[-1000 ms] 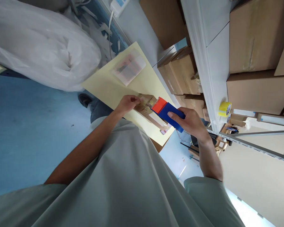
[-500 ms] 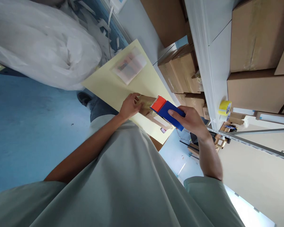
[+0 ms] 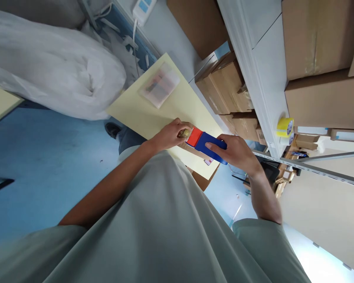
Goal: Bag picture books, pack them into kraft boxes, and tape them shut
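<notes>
My right hand [image 3: 236,153] is wrapped round a blue tape dispenser [image 3: 208,145] with a red front flap. The dispenser lies slantwise over a narrow brown cardboard box [image 3: 191,150], which it partly hides. My left hand [image 3: 172,135] is curled at the dispenser's red end, thumb and forefinger drawn together there. What the fingertips pinch is too small to make out. A shiny yellowish-brown patch shows between these fingers. Both hands are over a pale yellow board-like tabletop [image 3: 135,100].
A clear plastic packet [image 3: 161,85] lies on the tabletop's far part. Cardboard boxes [image 3: 224,88] stand on the shelving at right, with yellow tape rolls [image 3: 284,127] on an upper shelf. A big white plastic bag [image 3: 61,67] bulges at left. A power strip [image 3: 143,11] lies at the top.
My left hand has moved from the box's near end up to the dispenser's red end, its fingers closing there. The dispenser has moved slightly down along the box.
</notes>
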Demonstrator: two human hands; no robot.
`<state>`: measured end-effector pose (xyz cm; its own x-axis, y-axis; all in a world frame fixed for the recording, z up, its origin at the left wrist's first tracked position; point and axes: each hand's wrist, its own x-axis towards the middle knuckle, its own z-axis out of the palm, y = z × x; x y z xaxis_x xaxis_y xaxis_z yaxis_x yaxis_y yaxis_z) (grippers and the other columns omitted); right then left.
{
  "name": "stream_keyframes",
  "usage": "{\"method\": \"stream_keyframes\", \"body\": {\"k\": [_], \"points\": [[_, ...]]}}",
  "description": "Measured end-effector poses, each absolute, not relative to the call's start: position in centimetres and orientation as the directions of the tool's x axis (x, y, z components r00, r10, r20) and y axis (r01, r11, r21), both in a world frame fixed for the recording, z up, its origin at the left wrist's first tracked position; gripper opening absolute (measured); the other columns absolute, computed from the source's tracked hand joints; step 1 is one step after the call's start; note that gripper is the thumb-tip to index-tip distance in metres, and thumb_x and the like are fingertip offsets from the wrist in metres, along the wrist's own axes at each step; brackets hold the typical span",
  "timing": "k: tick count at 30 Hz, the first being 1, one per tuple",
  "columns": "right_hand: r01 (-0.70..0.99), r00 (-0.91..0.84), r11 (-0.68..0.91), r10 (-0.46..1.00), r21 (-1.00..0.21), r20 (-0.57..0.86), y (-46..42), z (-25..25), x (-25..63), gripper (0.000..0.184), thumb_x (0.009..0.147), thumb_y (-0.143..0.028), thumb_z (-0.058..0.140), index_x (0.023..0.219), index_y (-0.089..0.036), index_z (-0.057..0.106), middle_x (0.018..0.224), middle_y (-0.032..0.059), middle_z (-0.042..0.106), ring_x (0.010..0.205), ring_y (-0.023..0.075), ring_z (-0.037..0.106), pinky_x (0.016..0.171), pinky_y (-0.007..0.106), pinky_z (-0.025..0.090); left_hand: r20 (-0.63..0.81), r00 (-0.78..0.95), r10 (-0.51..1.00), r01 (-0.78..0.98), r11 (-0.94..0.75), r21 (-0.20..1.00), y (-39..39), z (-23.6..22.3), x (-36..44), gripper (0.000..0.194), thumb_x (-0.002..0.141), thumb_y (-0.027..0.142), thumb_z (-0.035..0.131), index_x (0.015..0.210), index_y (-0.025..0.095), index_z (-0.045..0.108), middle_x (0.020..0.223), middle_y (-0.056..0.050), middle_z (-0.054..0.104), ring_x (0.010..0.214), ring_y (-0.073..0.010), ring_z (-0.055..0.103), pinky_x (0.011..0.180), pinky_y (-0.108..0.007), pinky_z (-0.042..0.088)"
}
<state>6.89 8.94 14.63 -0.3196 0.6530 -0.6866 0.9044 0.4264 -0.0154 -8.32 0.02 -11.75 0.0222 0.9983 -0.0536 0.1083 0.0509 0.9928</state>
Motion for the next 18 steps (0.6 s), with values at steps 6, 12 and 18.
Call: {"method": "stream_keyframes", "body": {"k": [6,12,18], "points": [[0.911,-0.257,0.410,0.631,0.034,-0.732,9.5,13.6,9.4,0.054,0.104,-0.073,0.061,0.088,-0.023,0.071,0.083,0.0072,0.076,0.079,0.0243,0.070,0.067,0.032,0.038,-0.085,0.076,0.993,0.125,0.075,0.989,-0.6,-12.1,-8.8,0.045,0.079,0.021,0.084,0.124,0.028,0.081,0.111,-0.004,0.064,0.086,-0.0191,0.065,0.089,-0.035,0.057],[0.912,-0.250,0.411,0.534,-0.011,-0.808,10.4,9.6,12.4,0.055,0.105,-0.072,0.061,0.088,-0.021,0.073,0.084,0.0088,0.078,0.079,0.0240,0.071,0.067,0.032,0.039,-0.118,0.159,0.980,0.161,0.093,0.983,-0.7,-11.4,-9.9,0.047,0.081,0.033,0.090,0.127,0.028,0.080,0.113,-0.005,0.065,0.086,-0.0192,0.067,0.092,-0.038,0.062],[0.933,-0.267,0.350,0.521,-0.082,-0.811,10.7,6.4,13.9,0.056,0.104,-0.074,0.062,0.092,-0.021,0.075,0.089,0.0114,0.079,0.080,0.0256,0.072,0.068,0.034,0.041,-0.224,0.055,0.973,0.043,0.221,0.974,-1.7,-10.3,-9.5,0.062,0.079,0.036,0.093,0.137,0.026,0.074,0.121,-0.008,0.072,0.098,-0.0217,0.074,0.098,-0.040,0.065]]}}
